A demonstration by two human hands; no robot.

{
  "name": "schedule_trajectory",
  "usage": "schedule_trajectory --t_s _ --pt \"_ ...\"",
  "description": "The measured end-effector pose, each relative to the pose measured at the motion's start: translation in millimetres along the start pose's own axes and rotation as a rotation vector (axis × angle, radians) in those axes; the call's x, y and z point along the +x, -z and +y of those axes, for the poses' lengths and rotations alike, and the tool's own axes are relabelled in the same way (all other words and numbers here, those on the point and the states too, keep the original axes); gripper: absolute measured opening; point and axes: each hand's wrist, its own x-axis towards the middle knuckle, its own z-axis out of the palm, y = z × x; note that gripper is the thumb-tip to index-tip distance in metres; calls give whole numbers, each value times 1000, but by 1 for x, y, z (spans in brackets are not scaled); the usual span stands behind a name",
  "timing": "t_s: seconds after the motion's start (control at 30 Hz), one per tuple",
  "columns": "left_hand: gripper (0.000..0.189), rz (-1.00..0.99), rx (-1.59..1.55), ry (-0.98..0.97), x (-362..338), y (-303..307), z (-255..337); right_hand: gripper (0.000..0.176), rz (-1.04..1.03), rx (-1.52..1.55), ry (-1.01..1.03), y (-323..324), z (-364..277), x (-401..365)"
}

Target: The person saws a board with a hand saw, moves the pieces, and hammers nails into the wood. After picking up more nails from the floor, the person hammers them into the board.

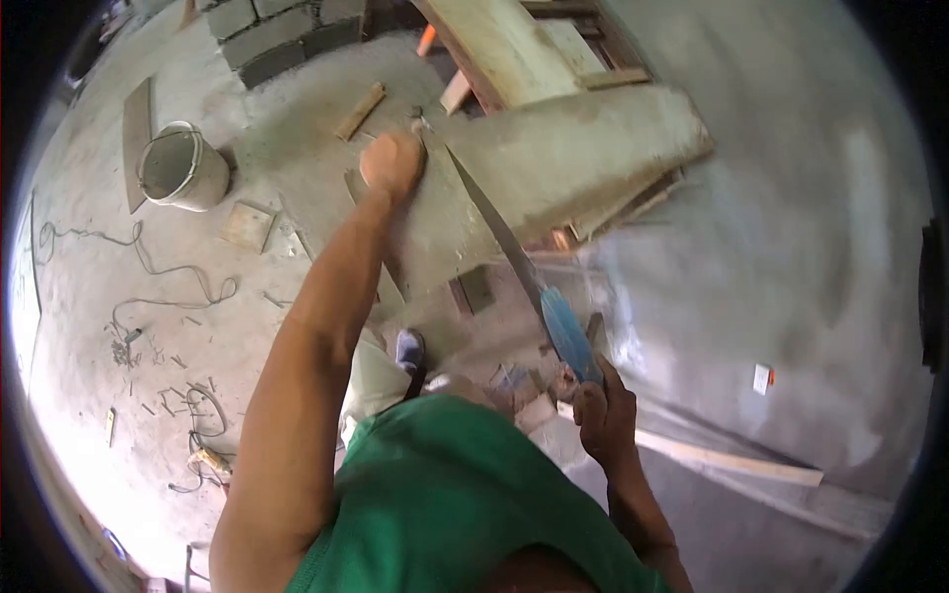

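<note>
Head view: our right hand [605,415] holds a saw over a wide board

We have the right hand wrapped around the blue handle of the saw [563,331], its fingers closed on the grip. The long blade slants away from us, up and to the left, with its tip above the wide board [583,148]; we cannot tell whether the blade touches the wood. Our left hand [392,166] is at the far left part of that board, its fingers curled in; we cannot tell whether they pinch anything.

The board lies slantwise in front of us, its right end beside a wooden frame [534,49]. Just beyond the left hand, a short wood strip [360,112] lies on the floor [297,346]. Farther left we see a bucket [205,181] standing upright, with a square wood piece [249,226] near it and a loose cord [148,269] nearby. Grey blocks [272,44] are stacked at the top, and a pale wood strip [727,459] lies to the right of the right hand.
</note>
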Motion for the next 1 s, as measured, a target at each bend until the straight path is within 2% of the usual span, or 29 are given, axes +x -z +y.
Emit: schedule_trajectory --t_s 0.07,0.13,0.2,0.27,0.3,0.4,0.5,0.6,0.67,0.73,0.8,0.83,0.87,0.93,1.0 --pt "59 69 -7 56 3 16 10 40 -15 119 -83 -39 47 42" --pt "60 -42 20 4 0 32 19 39 124 190 -18 -91 39 118" --pt "62 -20 32 5 3 25 4 38 196 198 66 -110 23 158" --pt "60 -40 58 4 -2 8 -3 35 277 159 147 -103 19 157" --pt "58 -8 5 69 -10 13 2 35 142 299 14 -84 2 161" --pt "58 17 62 -25 3 8 -4 34 157 101 73 -75 -22 181" --pt "65 72 54 -3 12 26 2 36 84 163 -11 -54 -61 201" --pt "70 92 37 -22 9 46 16 41 65 334 -26 -52 -35 187" --pt "70 -67 153 -27 8 57 19 42 80 337 -36 -63 -13 171" --pt "72 -89 105 -48 10 44 -6 44 92 353 -42 -68 -4 163" --pt "74 -280 -194 -183 2 48 -19 46 86 343 50 -70 1 157" --pt "80 -480 -117 -201 1 61 -19 46 109 333 91 -75 9 155" --pt "80 -477 -112 -207 -6 69 -14 46 117 336 92 -76 12 153" --pt "78 -310 -137 -107 -20 83 1 45 213 350 237 -74 17 153" --pt "75 -206 -116 -84 -28 129 37 45 217 385 188 -59 12 161"
